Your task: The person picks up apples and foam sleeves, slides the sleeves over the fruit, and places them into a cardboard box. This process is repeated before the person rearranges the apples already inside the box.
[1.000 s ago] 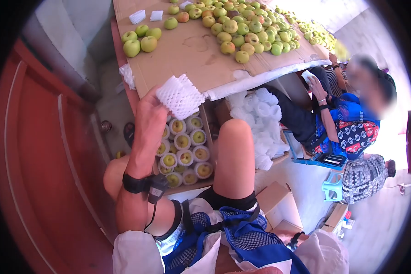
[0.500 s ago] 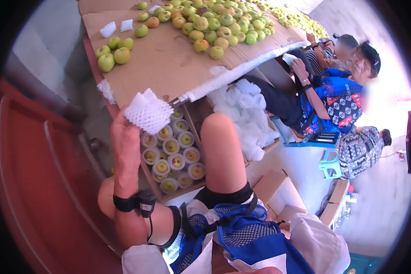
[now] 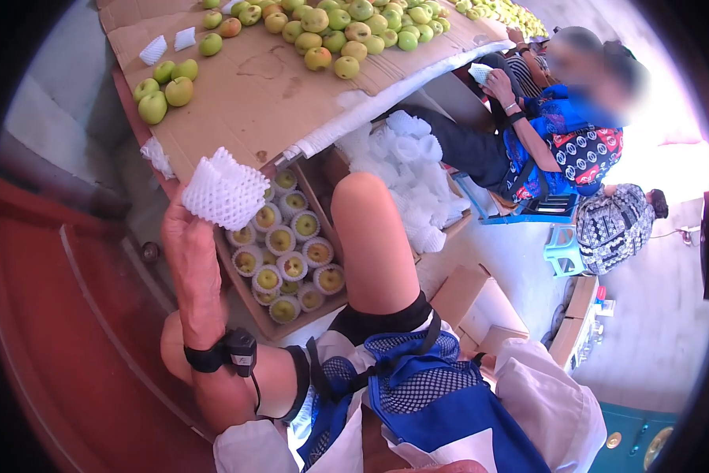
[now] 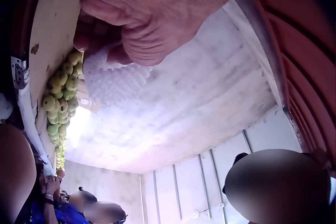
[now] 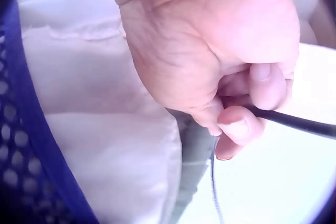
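Observation:
A white foam net sleeve (image 3: 225, 189) is pinched at its lower left edge by my left hand (image 3: 193, 256), raised near the corner of the cardboard-covered table. No apple shows inside the net. In the left wrist view the thumb and fingers press on the edge of the same foam. My right hand (image 5: 210, 40) hangs low at my side, mostly hidden by the sleeve in the head view. Its fingers curl round a black cable (image 5: 299, 122), which runs out to the right. Under my left hand stands a cardboard box (image 3: 285, 329) of apples in foam nets.
Several loose apples (image 3: 156, 102) lie on the table (image 3: 236, 102), with a large heap (image 3: 346, 31) farther back. A box of foam nets (image 3: 405, 173) stands right of my knee. An open carton (image 3: 476, 303) is on the floor; a seated person (image 3: 551, 146) is at right.
The head view has swung, so the table and boxes shift left and down or up in frame. My left hand still holds the foam net by its edge near the table corner.

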